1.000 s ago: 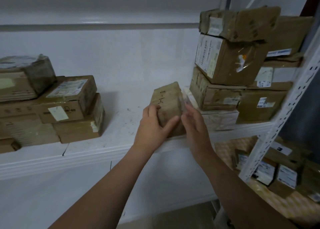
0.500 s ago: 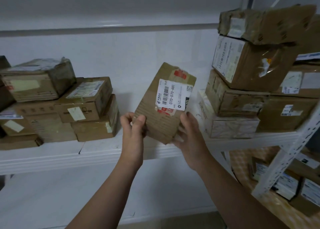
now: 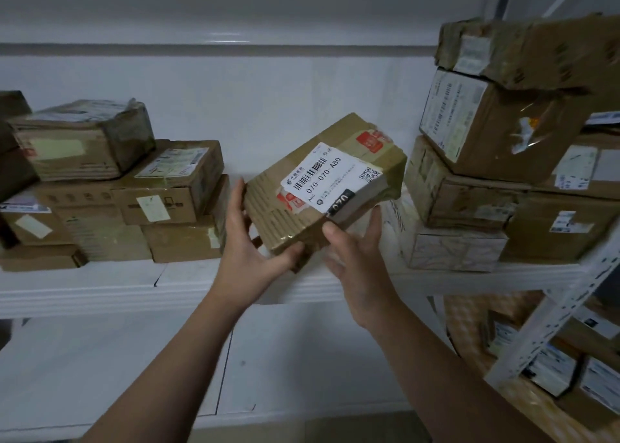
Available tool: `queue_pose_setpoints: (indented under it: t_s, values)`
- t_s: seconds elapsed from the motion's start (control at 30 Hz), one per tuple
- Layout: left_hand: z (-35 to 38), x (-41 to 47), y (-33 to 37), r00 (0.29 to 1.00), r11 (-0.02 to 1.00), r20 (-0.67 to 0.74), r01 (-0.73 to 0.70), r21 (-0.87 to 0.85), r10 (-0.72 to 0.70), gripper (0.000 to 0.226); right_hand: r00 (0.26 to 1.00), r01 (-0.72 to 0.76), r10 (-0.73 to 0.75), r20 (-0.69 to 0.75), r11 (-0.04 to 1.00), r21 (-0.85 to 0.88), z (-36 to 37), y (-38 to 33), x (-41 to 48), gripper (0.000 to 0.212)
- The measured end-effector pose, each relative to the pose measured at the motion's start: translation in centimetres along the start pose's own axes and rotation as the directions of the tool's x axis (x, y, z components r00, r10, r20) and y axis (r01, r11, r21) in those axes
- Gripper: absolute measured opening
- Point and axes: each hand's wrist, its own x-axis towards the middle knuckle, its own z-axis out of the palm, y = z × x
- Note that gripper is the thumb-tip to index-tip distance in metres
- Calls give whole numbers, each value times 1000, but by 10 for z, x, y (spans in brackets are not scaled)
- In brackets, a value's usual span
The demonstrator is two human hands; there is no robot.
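Fingers of the left hand are laid up the short left end of the box, and the thumb is tucked under its near corner, so that end is gripped. The right hand is cupped under the near long edge, with the thumb pressed on the side and the fingers spread below. The box is clamped between both hands. It is held in the air just above the front of the shelf, between the left pile and the right pile. Its long side is slanted from low left to high right, and the far end is left free, nearer the right pile. The box is made of brown ribbed cardboard, wrapped in shiny tape and dented at the corners. A smooth white label is stuck on its top face.
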Motion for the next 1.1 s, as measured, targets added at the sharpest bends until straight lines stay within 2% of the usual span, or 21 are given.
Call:
queue_pose_setpoints:
  t_s: [0.07, 0.13, 0.23, 0.3, 0.4, 0.47, 0.67, 0.87, 0.93, 1.0, 1.03, 1.1]
  values:
    - [-15, 6, 4, 998, 1000, 69, -2, 16, 1, 120, 992, 62, -62, -114, 998, -10, -14, -6, 0, 104]
    - [-30, 10, 8, 988, 999, 152, 25, 23, -28, 120, 981, 123, -114, -160, 991, 49, -33, -14, 0, 90]
    - [-42, 11, 7, 959, 998, 278, 56, 7, -56, 111, 991, 121, -118, -63, 991, 54, -53, -19, 1, 71]
    - [-40, 8, 1, 964, 996, 255, 82, -41, -68, 101, 988, 150, -150, -20, 989, -15, -57, -13, -1, 55]
    - [-31, -1, -6, 993, 987, 85, 87, -133, -76, 74, 973, 227, -228, -14, 972, -68, -54, -3, -7, 55]
    - [-26, -5, -9, 996, 982, 21, 88, -169, -85, 70, 969, 244, -245, -17, 967, -69, -52, 3, -10, 55]
    - [-27, -10, -10, 995, 981, -6, 101, -164, -103, 68, 969, 246, -246, 4, 966, -81, -51, 8, -15, 54]
    - [-30, -11, -4, 983, 985, -122, 119, -126, -135, 51, 972, 233, -230, 43, 965, -120, -49, 13, -24, 56]
    - [-35, -11, -3, 980, 985, -135, 130, -115, -146, 51, 974, 223, -213, 74, 963, -153, -49, 15, -27, 63]
    - [-38, -11, 1, 983, 986, -119, 125, -110, -138, 48, 976, 200, -184, 114, 968, -149, -51, 17, -27, 81]
    - [-37, -11, 3, 986, 987, -109, 118, -105, -130, 44, 977, 179, -159, 141, 973, -146, -51, 17, -27, 90]
    - [-36, -12, 6, 988, 987, -89, 113, -110, -123, 33, 977, 162, -133, 166, 971, -178, -51, 15, -27, 95]
